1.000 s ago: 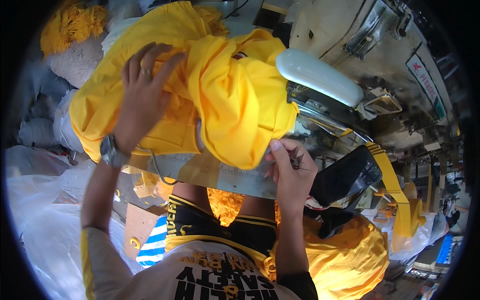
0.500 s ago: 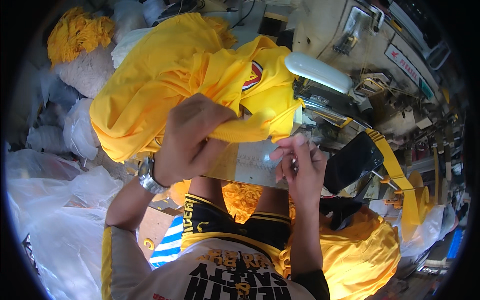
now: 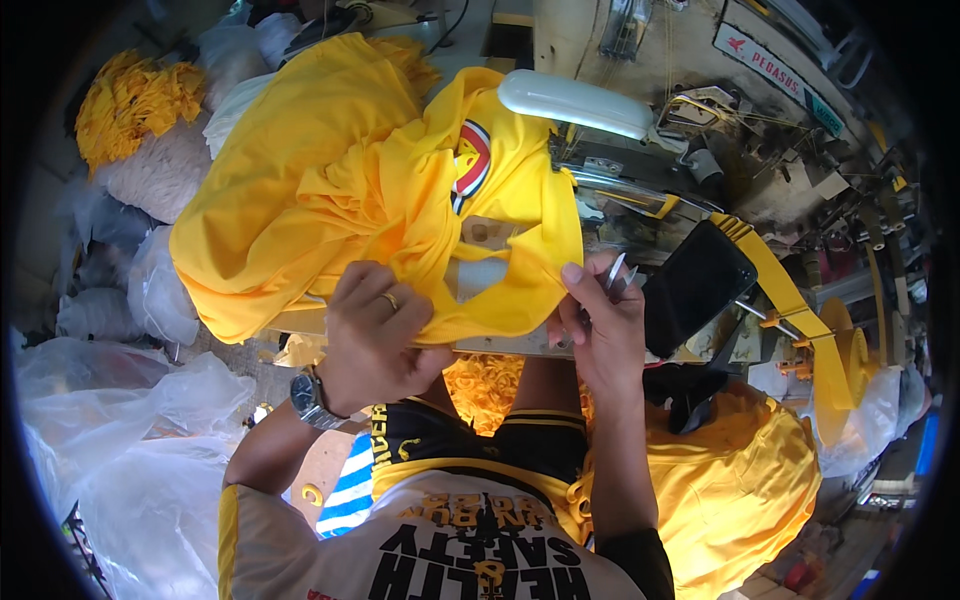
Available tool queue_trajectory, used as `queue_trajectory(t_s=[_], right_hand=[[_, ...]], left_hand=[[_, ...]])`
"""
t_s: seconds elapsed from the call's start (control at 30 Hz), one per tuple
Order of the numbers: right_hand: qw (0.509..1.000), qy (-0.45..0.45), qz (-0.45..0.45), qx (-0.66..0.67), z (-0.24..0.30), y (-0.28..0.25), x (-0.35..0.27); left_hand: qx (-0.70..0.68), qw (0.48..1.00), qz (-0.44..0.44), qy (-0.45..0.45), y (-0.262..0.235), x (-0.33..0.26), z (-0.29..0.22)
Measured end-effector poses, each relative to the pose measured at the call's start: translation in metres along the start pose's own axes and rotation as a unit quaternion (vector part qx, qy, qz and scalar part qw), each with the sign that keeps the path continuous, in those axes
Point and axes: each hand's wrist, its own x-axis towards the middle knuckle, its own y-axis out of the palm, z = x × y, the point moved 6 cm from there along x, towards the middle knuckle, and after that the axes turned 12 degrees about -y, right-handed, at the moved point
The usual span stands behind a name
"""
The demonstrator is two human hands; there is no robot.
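Yellow cloth (image 3: 510, 312): on the sewing table (image 3: 482, 277), held between both hands.
Left hand (image 3: 375, 330) clenched on its near edge; right hand (image 3: 605, 322) pinching the edge opposite, silver snips (image 3: 616, 272) among its fingers. Curved badge (image 3: 473, 160) on the cloth: red, white, black. Sewing machine (image 3: 570, 35) beyond, with a white plate (image 3: 765, 65) lettered in red; worker's shirt (image 3: 480, 545) lettered in black and gold. Clear plastic bags (image 3: 125, 430) at left, contents I cannot make out. Black phone (image 3: 700, 290) beside the right hand; yellow bundle (image 3: 735, 490) below.
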Motion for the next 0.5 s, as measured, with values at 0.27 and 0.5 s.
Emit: queue_trajectory(t_s=[0.27,0.5], right_hand=[[0.999,-0.015,-0.048,-0.018,-0.006,-0.008,0.012],[0.999,0.032,0.005,0.029,-0.029,-0.001,0.011]], left_hand=[[-0.092,0.994,0.035,0.050,0.042,0.040,-0.033],[-0.162,0.985,0.047,-0.040,0.051,0.085,0.059]])
